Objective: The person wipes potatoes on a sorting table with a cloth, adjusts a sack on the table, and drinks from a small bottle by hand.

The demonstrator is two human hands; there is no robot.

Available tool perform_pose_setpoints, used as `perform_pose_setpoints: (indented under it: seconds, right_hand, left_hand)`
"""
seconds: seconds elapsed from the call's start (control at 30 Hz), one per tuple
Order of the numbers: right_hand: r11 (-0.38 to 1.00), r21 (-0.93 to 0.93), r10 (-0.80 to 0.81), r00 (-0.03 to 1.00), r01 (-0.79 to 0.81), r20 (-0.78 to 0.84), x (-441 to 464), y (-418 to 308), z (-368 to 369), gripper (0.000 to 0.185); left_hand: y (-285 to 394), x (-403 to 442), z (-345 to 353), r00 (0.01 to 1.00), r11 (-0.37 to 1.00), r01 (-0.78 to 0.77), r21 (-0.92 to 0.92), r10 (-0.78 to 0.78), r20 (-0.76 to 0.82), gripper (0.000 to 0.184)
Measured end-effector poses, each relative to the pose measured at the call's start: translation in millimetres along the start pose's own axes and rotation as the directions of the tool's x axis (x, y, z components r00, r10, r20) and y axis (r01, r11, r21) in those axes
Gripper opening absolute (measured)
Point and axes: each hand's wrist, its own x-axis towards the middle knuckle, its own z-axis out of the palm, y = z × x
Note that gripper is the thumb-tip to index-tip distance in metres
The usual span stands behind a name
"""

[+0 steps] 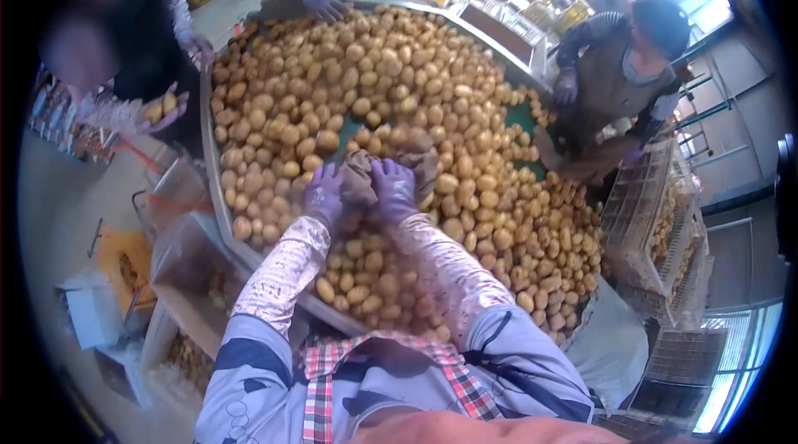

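Grey metal forms the rim of the table, and potatoes cover most of its green surface. Small bare patches open beyond the left hand and toward the right side. Both purple-gloved hands meet a bunched brown cloth, located on the potatoes at mid-table; the right hand has its fingers partly spread against it. From here I cannot tell how firmly either hand grips. Potatoes separate the left hand from the left rim. Co-workers occupy the left, far and right edges; the left one holds potatoes. Stacked crates stand at right, a plastic-lined container at lower left.
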Motion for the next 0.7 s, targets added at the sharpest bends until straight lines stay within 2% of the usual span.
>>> perform_pose_setpoints:
  seconds: [0.03, 0.07, 0.1, 0.13, 0.17, 0.2, 0.23, 0.27, 0.3, 0.33, 0.37, 0.4, 0.5, 0.53, 0.57, 0.6, 0.63, 0.67, 0.7]
  right_hand:
    - [1.0, 0.014, 0.004, 0.997, -0.005, 0.083, -26, -11, -21, 0.033]
    - [0.999, 0.045, -0.005, 0.998, 0.002, 0.06, -47, -15, -33, 0.03]
    - [0.995, 0.08, 0.052, 0.988, -0.064, 0.142, -67, -12, -38, 0.036]
    - [0.998, 0.045, 0.032, 0.996, -0.036, 0.087, -91, -13, -47, 0.038]
    - [1.0, -0.002, -0.001, 1.0, 0.001, 0.0, -107, -12, -57, 0.04]
    - [0.989, 0.118, 0.072, 0.99, -0.087, 0.121, -123, -9, -67, 0.044]
    - [0.955, 0.228, 0.129, 0.958, -0.19, 0.254, -144, -10, -73, 0.048]
    - [0.975, 0.198, 0.064, 0.979, -0.103, 0.194, -162, -17, -85, 0.045]
    - [0.987, 0.162, -0.007, 0.99, -0.016, 0.141, -174, -23, -95, 0.043]
    - [0.995, 0.091, -0.042, 0.987, 0.028, 0.155, -182, -24, -91, 0.044]
    - [0.997, 0.025, -0.071, 0.982, 0.067, 0.178, -191, -30, -82, 0.046]
    - [0.994, -0.039, -0.093, 0.974, 0.103, 0.204, -196, -35, -71, 0.048]
    - [0.985, -0.098, -0.118, 0.974, 0.139, 0.195, -171, -33, -18, 0.046]
    - [0.995, -0.039, -0.081, 0.97, 0.092, 0.228, -148, -32, -15, 0.048]
    - [0.998, 0.014, -0.057, 0.98, 0.055, 0.188, -116, -35, -18, 0.05]
    - [0.998, 0.069, -0.022, 0.988, 0.011, 0.156, -89, -39, -17, 0.053]
    - [0.999, 0.036, 0.022, 0.992, -0.027, 0.128, -64, -38, -3, 0.052]
    - [0.998, 0.002, 0.068, 0.994, -0.068, 0.088, -35, -37, 14, 0.051]
    - [0.993, -0.028, 0.114, 0.992, -0.113, 0.049, -9, -37, 28, 0.05]
  left_hand:
    - [-3, -26, 2, 0.986, 0.991, -0.135, -0.005, 0.134, -0.097, 0.055]
    - [6, -42, -13, 0.983, 0.983, -0.182, 0.015, 0.182, -0.019, 0.055]
    - [20, -57, -28, 0.972, 0.973, -0.229, 0.023, 0.228, 0.054, 0.054]
    - [29, -76, -27, 0.974, 0.973, -0.228, 0.043, 0.226, 0.03, 0.045]
    - [35, -97, -26, 0.955, 0.953, -0.294, 0.073, 0.296, -0.018, 0.045]
    - [44, -116, -34, 0.951, 0.951, -0.308, 0.028, 0.308, 0.013, 0.046]
    - [49, -132, -40, 0.939, 0.946, -0.318, 0.065, 0.305, 0.162, 0.05]
    - [51, -153, -39, 0.931, 0.948, -0.316, 0.038, 0.302, 0.205, 0.051]
    - [55, -171, -39, 0.941, 0.953, -0.289, 0.092, 0.265, 0.21, 0.051]
    - [51, -188, -27, 0.948, 0.957, -0.266, 0.116, 0.237, 0.213, 0.051]
    - [46, -195, -23, 0.929, 0.949, -0.271, 0.162, 0.213, 0.302, 0.051]
    - [41, -195, -18, 0.923, 0.942, -0.276, 0.19, 0.205, 0.324, 0.05]
    - [23, -163, 15, 0.931, 0.926, -0.217, 0.309, 0.102, 0.35, 0.045]
    - [17, -134, 15, 0.972, 0.868, -0.231, 0.44, 0.184, 0.147, 0.041]
    - [15, -102, 7, 0.976, 0.866, -0.176, 0.469, 0.215, -0.031, 0.043]
    - [1, -82, 6, 0.978, 0.837, -0.191, 0.513, 0.118, 0.171, 0.05]
    - [3, -51, -17, 0.979, 0.809, -0.193, 0.555, 0.118, 0.169, 0.055]
    - [-12, -21, -9, 0.983, 0.804, -0.177, 0.568, 0.118, 0.14, 0.055]
    - [-23, 10, -1, 0.979, 0.826, -0.088, 0.557, -0.033, 0.203, 0.055]
